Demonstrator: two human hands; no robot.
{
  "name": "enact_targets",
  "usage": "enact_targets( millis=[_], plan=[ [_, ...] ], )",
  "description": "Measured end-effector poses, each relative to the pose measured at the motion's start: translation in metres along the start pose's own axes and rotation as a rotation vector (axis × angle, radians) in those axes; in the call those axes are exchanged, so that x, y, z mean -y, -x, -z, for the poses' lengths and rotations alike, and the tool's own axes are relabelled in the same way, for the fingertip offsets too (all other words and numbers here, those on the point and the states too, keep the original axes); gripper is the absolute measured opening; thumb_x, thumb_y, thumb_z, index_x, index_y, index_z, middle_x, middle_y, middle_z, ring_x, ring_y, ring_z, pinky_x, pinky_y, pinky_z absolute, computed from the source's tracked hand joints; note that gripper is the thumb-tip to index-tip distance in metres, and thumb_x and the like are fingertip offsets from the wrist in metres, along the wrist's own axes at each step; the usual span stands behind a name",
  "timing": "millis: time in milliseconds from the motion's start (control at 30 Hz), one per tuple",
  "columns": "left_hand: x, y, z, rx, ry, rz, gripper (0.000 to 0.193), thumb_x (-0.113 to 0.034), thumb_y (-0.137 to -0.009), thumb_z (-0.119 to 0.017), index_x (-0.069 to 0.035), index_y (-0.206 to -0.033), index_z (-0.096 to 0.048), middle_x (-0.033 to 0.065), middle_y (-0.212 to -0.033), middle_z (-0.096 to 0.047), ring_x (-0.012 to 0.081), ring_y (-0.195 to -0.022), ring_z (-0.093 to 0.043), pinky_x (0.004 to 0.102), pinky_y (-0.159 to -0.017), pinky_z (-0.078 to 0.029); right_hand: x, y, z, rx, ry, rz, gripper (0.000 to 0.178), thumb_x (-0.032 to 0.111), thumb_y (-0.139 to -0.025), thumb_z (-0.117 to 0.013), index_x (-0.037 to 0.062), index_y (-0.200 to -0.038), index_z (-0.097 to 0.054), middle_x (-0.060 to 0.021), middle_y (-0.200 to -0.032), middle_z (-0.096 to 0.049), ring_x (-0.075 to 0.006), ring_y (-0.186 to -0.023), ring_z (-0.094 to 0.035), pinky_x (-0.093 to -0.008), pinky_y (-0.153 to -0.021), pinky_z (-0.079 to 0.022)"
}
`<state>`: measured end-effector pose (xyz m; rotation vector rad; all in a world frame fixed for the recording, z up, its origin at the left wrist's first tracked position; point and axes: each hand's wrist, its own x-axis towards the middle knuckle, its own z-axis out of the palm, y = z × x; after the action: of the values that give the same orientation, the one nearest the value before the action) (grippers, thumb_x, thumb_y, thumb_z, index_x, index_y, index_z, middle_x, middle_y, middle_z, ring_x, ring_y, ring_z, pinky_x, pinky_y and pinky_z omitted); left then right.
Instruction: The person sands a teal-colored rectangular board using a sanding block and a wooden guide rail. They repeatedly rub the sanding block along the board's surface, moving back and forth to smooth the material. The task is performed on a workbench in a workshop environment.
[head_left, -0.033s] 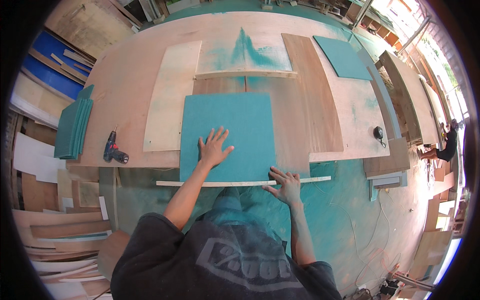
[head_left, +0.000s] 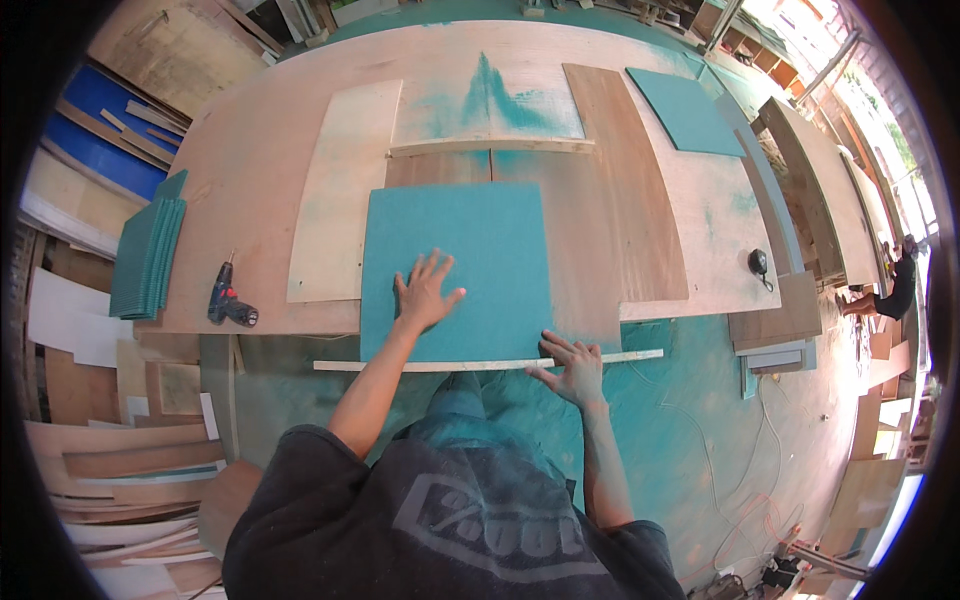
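A square teal-painted panel (head_left: 500,260) lies flat on a brown board (head_left: 588,255) at the near edge of the worktable. My left hand (head_left: 428,294) rests palm down on the panel, its fingers spread. Along the panel's near edge runs a narrow pale wooden strip (head_left: 450,366) that sticks out past both sides. My right hand (head_left: 574,368) lies across the strip by the panel's near right corner. Its fingers are stretched out over the strip and its thumb points left along the strip's near side. Neither hand's underside shows.
A cordless drill (head_left: 230,300) and a stack of teal panels (head_left: 148,255) are left on the worktable (head_left: 240,180). A crosswise batten (head_left: 490,147) lies beyond the panel. Another teal panel (head_left: 690,115) and a black tape measure (head_left: 757,264) are right. Cords trail over the floor; a person (head_left: 895,290) is far right.
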<state>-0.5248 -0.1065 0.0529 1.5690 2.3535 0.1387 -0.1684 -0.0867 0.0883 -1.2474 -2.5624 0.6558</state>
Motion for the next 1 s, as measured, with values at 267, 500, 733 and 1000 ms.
enact_targets(
  millis=[267, 500, 733, 1000],
  plan=[
    [0.059, -0.002, 0.035, -0.228, 0.038, 0.559, 0.085, -0.063, -0.088, -0.075, -0.001, -0.142, -0.053, 0.0232, -0.142, -0.053, 0.0398, -0.134, -0.052, 0.0547, -0.109, -0.047, -0.005, -0.042, -0.020, -0.001, -0.101, -0.313, 0.042, 0.043, -0.093, -0.074, 0.0078, -0.114, -0.067, -0.0153, -0.111, -0.065, -0.0376, -0.097, -0.071, -0.0507, -0.081, -0.056],
    [0.071, -0.005, 0.027, -0.226, 0.011, 0.506, 0.086, -0.065, -0.086, -0.077, 0.008, -0.129, -0.059, 0.0280, -0.125, -0.060, 0.0431, -0.123, -0.058, 0.0545, -0.101, -0.052, 0.001, -0.047, -0.021, 0.056, -0.093, -0.346, 0.045, 0.034, -0.096, -0.071, 0.0020, -0.126, -0.062, -0.0185, -0.123, -0.061, -0.0424, -0.102, -0.069, -0.0542, -0.084, -0.056],
    [0.071, -0.013, 0.032, -0.165, -0.029, 0.533, 0.091, -0.067, -0.086, -0.076, 0.009, -0.134, -0.058, 0.0276, -0.126, -0.060, 0.0427, -0.119, -0.061, 0.0546, -0.099, -0.053, 0.001, -0.052, -0.024, 0.042, -0.113, -0.353, 0.048, 0.033, -0.095, -0.071, 0.0016, -0.129, -0.059, -0.0185, -0.124, -0.060, -0.0439, -0.099, -0.070, -0.0548, -0.083, -0.056],
    [0.072, -0.010, 0.031, -0.165, -0.006, 0.505, 0.099, -0.069, -0.085, -0.076, 0.011, -0.139, -0.055, 0.0277, -0.129, -0.059, 0.0426, -0.120, -0.061, 0.0523, -0.099, -0.054, 0.001, -0.053, -0.020, 0.038, -0.141, -0.344, 0.042, 0.031, -0.093, -0.073, 0.0004, -0.118, -0.058, -0.0185, -0.117, -0.060, -0.0440, -0.094, -0.069, -0.0534, -0.080, -0.056]
  ],
)
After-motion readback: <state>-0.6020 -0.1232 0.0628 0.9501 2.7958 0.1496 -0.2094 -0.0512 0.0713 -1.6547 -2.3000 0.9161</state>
